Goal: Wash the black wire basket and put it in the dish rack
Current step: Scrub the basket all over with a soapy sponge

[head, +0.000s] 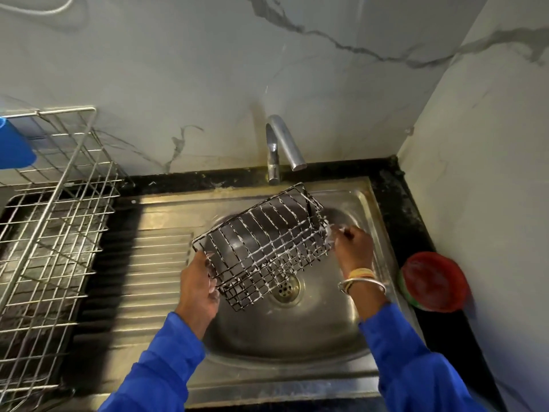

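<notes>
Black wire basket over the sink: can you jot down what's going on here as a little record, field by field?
Basket: black wire basket, coated in white suds, held tilted above the sink
Left hand: grips the basket's near left corner
Right hand: fingers curled at the basket's right end; what they hold is unclear
Tap: no water seen running
Dish rack: left of the sink, basket not yet in it
Stage: soaped; a rinse seems next
</notes>
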Demonstrator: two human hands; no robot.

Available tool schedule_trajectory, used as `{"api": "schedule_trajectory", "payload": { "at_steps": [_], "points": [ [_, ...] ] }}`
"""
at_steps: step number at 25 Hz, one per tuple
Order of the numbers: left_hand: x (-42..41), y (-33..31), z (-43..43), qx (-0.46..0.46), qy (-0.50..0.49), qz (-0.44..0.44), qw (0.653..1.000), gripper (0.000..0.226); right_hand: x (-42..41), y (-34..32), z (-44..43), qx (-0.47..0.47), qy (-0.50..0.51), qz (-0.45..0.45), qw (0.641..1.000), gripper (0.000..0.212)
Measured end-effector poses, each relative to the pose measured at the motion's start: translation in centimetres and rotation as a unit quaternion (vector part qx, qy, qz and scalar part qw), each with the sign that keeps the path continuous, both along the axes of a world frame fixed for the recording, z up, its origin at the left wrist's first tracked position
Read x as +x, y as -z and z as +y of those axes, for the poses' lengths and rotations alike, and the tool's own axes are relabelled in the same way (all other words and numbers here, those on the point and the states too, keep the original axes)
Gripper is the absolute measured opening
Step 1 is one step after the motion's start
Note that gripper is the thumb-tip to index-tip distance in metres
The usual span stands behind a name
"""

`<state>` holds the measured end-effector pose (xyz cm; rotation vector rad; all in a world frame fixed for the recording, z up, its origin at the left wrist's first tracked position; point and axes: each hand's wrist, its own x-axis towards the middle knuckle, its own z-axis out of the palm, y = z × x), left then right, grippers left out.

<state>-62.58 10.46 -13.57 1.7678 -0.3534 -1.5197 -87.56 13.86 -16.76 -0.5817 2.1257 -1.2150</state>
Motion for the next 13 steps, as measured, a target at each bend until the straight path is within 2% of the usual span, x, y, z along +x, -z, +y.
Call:
{"api": "schedule_trajectory", "payload": {
  "at_steps": [2,5,9,11,13],
  "points": [
    [0.7,0.9,-0.3,-0.006,0.004,0.003,1.0,0.015,0.2,-1.1,-1.2,-0.074,0.022,-0.036,0.996,0.011],
    [0.9,0.9,-0.5,-0.036,-0.007,0.045,0.998,0.013,0.0,-2.3,-2.3,-0.146,0.025,-0.075,0.986,0.021],
    [0.6,-0.4,-0.4,-0.045,0.018,0.009,0.999,0.021,-1.1,-0.3,-1.1,-0.061,-0.056,-0.032,0.996,0.03],
    [0.5,-0.3,-0.5,-0.06,0.031,-0.009,0.998,0.022,-1.2,-1.1,-2.3,-0.082,-0.039,-0.051,0.995,0.025],
    [0.4,-0.1,-0.4,-0.065,0.044,-0.024,0.997,0.027,-0.7,-2.2,-3.0,-0.129,-0.054,-0.034,0.99,0.02]
  ]
}}
